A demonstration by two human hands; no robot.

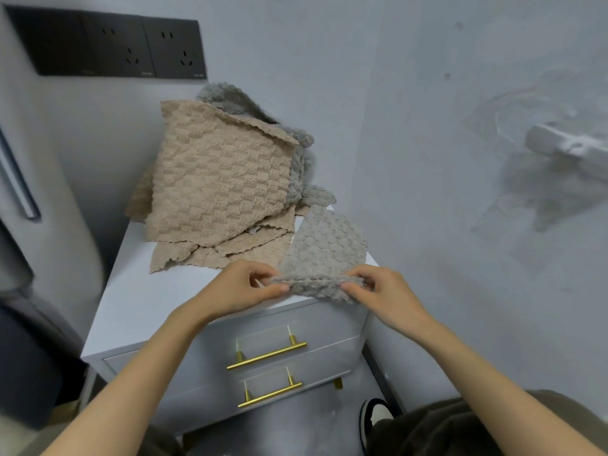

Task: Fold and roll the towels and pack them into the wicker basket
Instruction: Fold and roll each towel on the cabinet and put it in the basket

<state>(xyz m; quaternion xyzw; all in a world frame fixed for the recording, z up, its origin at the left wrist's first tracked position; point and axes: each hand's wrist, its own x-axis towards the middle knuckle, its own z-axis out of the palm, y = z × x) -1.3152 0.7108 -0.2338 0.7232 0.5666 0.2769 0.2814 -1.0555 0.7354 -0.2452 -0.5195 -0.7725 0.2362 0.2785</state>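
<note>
A small grey towel [325, 248] lies on the right front corner of a white nightstand [144, 291]. Its near edge is folded over and pinched by both hands: my left hand [243, 286] grips the left end, my right hand [378, 291] grips the right end. Behind it stands a heap of beige towels [220, 179], the top one propped up against the wall. More grey towels [296, 153] bunch up behind and to the right of the beige ones. No wicker basket is in view.
The nightstand has two drawers with gold bar handles [266, 355]. Black wall sockets [131, 47] sit above the heap. A grey wall is close on the right. A shoe [375, 419] and my trouser leg show at the bottom right.
</note>
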